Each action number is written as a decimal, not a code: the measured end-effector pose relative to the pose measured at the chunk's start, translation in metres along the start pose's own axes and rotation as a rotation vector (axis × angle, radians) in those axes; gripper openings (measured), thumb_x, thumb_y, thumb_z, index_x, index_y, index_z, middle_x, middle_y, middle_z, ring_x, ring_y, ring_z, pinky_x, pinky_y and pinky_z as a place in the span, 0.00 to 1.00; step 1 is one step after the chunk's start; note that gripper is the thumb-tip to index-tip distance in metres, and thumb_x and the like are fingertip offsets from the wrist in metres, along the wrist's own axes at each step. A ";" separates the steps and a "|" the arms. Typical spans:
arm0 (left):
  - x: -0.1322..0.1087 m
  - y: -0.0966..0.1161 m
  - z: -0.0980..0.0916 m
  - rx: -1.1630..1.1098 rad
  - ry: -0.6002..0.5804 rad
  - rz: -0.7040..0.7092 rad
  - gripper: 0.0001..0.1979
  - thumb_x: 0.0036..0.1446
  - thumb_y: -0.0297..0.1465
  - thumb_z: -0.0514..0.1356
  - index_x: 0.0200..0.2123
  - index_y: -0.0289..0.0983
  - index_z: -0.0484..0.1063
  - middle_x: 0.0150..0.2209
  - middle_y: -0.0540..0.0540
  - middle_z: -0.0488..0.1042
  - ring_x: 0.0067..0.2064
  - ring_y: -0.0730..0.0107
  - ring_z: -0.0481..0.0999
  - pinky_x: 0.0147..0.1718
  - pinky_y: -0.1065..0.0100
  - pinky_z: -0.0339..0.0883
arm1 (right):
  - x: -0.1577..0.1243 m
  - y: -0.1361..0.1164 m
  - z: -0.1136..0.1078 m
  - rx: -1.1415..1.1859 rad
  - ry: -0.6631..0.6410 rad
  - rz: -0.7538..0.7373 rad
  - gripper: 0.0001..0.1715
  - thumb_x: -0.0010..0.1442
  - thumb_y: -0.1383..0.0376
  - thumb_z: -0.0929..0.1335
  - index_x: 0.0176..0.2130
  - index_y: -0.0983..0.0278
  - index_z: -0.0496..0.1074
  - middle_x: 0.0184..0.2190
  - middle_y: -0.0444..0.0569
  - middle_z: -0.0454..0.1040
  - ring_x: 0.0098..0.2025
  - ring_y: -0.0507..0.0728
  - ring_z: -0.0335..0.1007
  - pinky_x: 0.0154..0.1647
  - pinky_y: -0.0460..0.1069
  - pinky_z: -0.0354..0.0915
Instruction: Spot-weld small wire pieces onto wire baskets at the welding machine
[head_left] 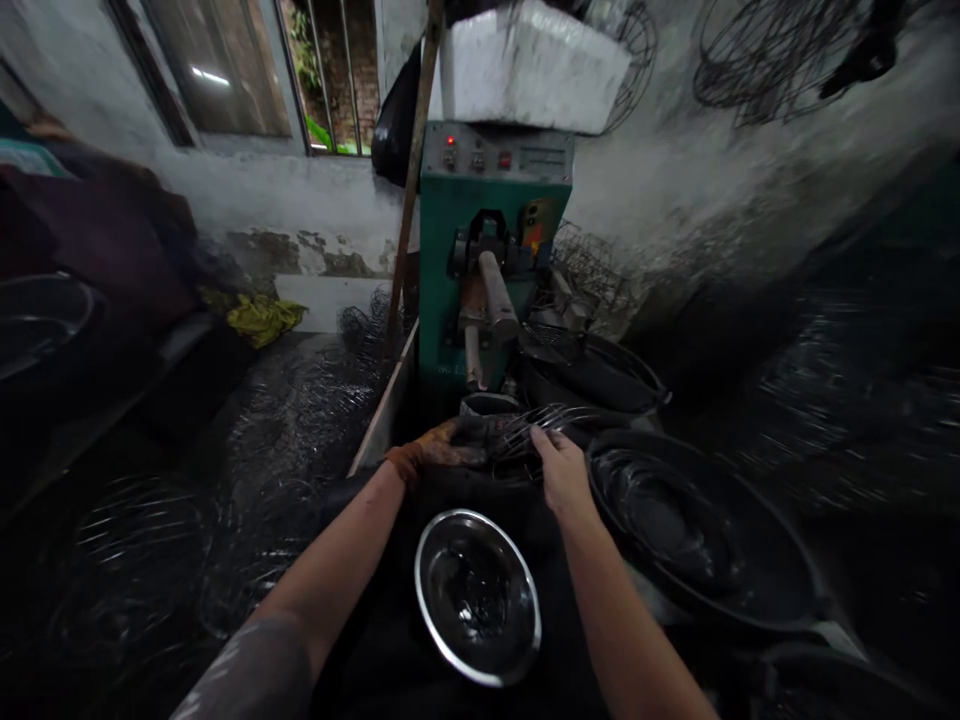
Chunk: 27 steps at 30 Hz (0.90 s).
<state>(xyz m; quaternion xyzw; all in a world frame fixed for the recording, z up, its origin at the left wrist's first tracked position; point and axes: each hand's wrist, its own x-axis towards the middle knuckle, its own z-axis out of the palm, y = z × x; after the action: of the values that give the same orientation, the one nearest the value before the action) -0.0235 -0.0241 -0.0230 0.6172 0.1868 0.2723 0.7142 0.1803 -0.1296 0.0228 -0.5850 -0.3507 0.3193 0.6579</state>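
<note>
My left hand (442,448) wears a dirty orange-brown glove and is closed on the left side of a thin wire frame (534,425). My bare right hand (561,472) grips the same wire frame from the right, fingers curled over the wires. The frame is held just below the two metal arms (489,300) of a green machine (480,210). A shiny steel bowl (478,595) lies below, between my forearms.
Large dark round basins (701,530) sit at the right, another (592,375) beside the machine. Piles of wire baskets (292,420) fill the left and far right. A white foam box (529,65) rests on the machine. A wooden pole (412,180) leans at its left.
</note>
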 end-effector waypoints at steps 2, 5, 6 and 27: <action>0.005 -0.010 0.003 0.109 -0.013 0.057 0.40 0.43 0.37 0.78 0.61 0.38 0.73 0.55 0.35 0.77 0.57 0.43 0.76 0.56 0.47 0.70 | -0.003 0.012 0.013 -0.015 -0.025 0.040 0.30 0.43 0.41 0.77 0.29 0.64 0.76 0.28 0.49 0.78 0.35 0.61 0.73 0.45 0.56 0.70; 0.010 -0.021 0.007 0.391 0.057 0.157 0.41 0.37 0.37 0.79 0.57 0.35 0.76 0.52 0.35 0.79 0.56 0.41 0.76 0.57 0.47 0.69 | -0.010 0.024 0.025 -0.039 -0.068 0.065 0.30 0.45 0.41 0.76 0.29 0.64 0.75 0.28 0.48 0.77 0.35 0.60 0.71 0.44 0.55 0.69; 0.012 -0.024 0.007 0.477 0.086 0.156 0.41 0.34 0.36 0.80 0.55 0.35 0.78 0.50 0.35 0.79 0.54 0.39 0.76 0.57 0.47 0.69 | -0.012 0.026 0.029 -0.053 -0.089 0.062 0.29 0.46 0.41 0.76 0.29 0.64 0.75 0.28 0.48 0.76 0.35 0.60 0.71 0.44 0.55 0.68; 0.010 -0.027 0.001 0.884 0.163 0.137 0.32 0.32 0.38 0.78 0.44 0.32 0.78 0.39 0.37 0.77 0.44 0.45 0.75 0.50 0.58 0.66 | -0.082 0.023 -0.031 -0.844 -0.414 -0.157 0.14 0.63 0.59 0.65 0.41 0.61 0.78 0.42 0.56 0.81 0.46 0.64 0.77 0.51 0.57 0.71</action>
<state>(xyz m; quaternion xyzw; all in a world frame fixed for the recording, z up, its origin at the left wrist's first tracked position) -0.0107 -0.0215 -0.0492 0.8504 0.2992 0.2608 0.3454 0.1614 -0.2121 -0.0094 -0.6970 -0.6167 0.2082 0.3011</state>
